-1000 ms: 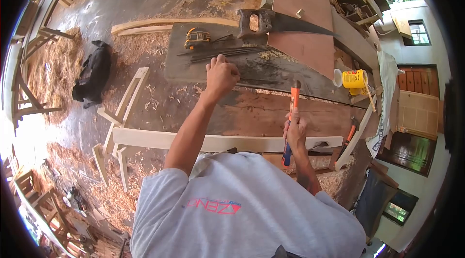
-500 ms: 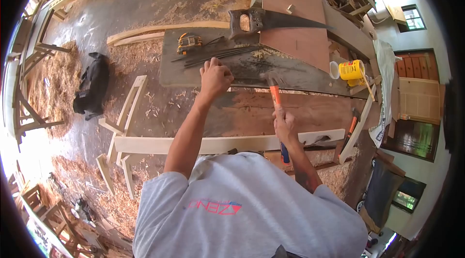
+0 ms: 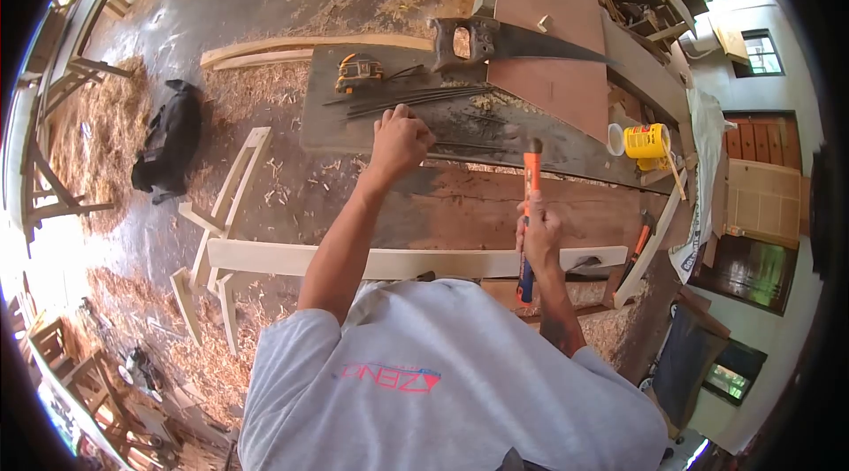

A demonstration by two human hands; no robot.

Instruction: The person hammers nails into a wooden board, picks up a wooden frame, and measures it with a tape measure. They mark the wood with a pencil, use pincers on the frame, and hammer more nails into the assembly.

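My right hand [image 3: 541,230] is wrapped round the handle of a hammer [image 3: 531,175], orange with a dark blue end, held upright over the bench plank; its head is small and blurred. On the dark board [image 3: 332,130], my left hand [image 3: 402,144] is closed, fingers pinched at the left end of a thin dark rod [image 3: 469,150] that runs right along the board's near edge. Several more thin dark rods [image 3: 416,99] lie just beyond that hand. Farther back sit a black-and-orange tape measure [image 3: 358,73] and a handsaw [image 3: 478,42] with a dark handle.
A pale wooden rail [image 3: 424,263] lies across in front of my body. At the right are a yellow tub [image 3: 646,141] and another orange-handled tool [image 3: 641,239]. A reddish plywood sheet [image 3: 553,2] lies under the saw blade. Wood shavings [image 3: 252,99] cover the ground at left.
The hammer has lifted off the rod's right end and moved right, its handle now more upright. My left hand stays at the rod; the whole view has shifted slightly.
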